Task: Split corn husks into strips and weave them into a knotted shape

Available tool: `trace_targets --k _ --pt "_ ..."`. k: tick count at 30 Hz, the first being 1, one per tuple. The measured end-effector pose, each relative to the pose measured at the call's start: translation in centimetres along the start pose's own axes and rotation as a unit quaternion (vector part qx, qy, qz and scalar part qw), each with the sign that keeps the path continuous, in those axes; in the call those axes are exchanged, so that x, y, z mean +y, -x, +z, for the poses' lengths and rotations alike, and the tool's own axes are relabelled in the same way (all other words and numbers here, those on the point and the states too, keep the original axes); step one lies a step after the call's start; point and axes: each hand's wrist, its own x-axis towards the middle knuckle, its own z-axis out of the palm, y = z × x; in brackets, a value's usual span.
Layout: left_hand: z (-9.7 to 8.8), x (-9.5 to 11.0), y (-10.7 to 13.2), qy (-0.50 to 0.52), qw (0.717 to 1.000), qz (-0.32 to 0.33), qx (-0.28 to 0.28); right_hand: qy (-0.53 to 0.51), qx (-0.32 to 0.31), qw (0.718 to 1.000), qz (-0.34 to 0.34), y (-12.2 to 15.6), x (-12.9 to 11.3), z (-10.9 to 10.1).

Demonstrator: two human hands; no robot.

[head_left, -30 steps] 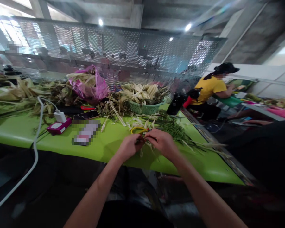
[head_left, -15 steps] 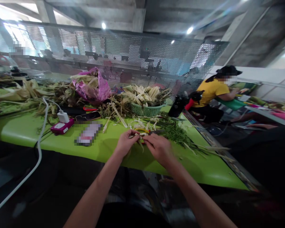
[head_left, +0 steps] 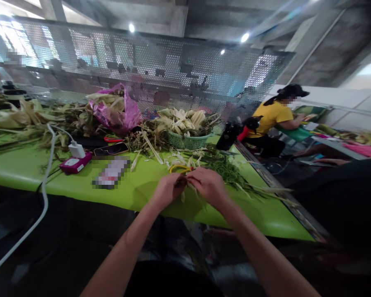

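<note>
Left hand and right hand pinch together. Smooth green table sits under the round, holey basket. Before the basket: feathery stems, bendy yellow handle, then the pinched, papery husk strip.

mid-frame, the left hand and right hand hide most of the plant piece pinched between them, too small to make out. left of centre, a flat object is pixelated. the white cable leaves by the left edge, both forearms by the bottom.
</note>
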Motion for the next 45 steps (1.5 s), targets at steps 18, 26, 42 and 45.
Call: trace_targets --k 18,26,42,45 --pt "-0.8 -0.4 -0.5 0.421 0.881 -0.204 0.076 -0.204 0.104 0.968 0.101 0.3 -0.7 2.5" --pt "-0.6 -1.0 -0.4 0.097 0.973 -0.122 0.169 -0.008 0.120 0.991 0.064 0.4 -2.8 4.5" --pt "0.2 0.6 1.2 -0.184 0.981 0.065 0.022 -0.316 0.199 0.886 0.273 0.5 -2.2 5.5" --pt "-0.2 0.8 1.1 -0.147 0.988 0.040 -0.010 -0.302 0.188 0.894 0.274 0.8 -1.4 5.1"
